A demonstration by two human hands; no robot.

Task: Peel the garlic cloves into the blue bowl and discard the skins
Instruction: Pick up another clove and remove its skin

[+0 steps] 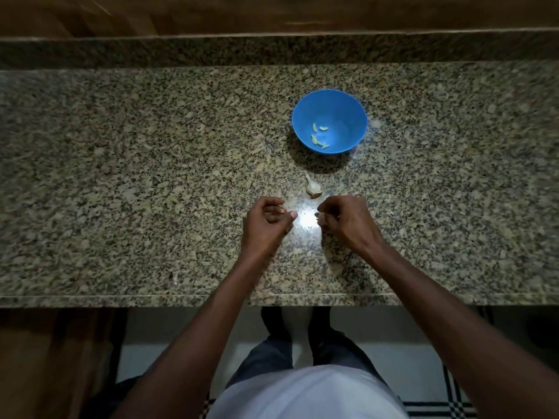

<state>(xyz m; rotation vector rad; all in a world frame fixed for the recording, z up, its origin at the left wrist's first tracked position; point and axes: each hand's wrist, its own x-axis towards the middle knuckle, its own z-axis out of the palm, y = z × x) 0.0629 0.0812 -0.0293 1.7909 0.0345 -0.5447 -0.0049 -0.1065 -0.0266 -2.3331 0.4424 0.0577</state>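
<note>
Garlic bulb [313, 187] lies just beyond both curled hands; left hand [267, 220], right hand [344, 219]; contents unclear.

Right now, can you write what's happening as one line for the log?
step: peeling | left hand: curled, contents unclear | right hand: pinching something pale | blue plastic bowl: peeled cloves inside | garlic bulb: on speckled granite counter
</note>
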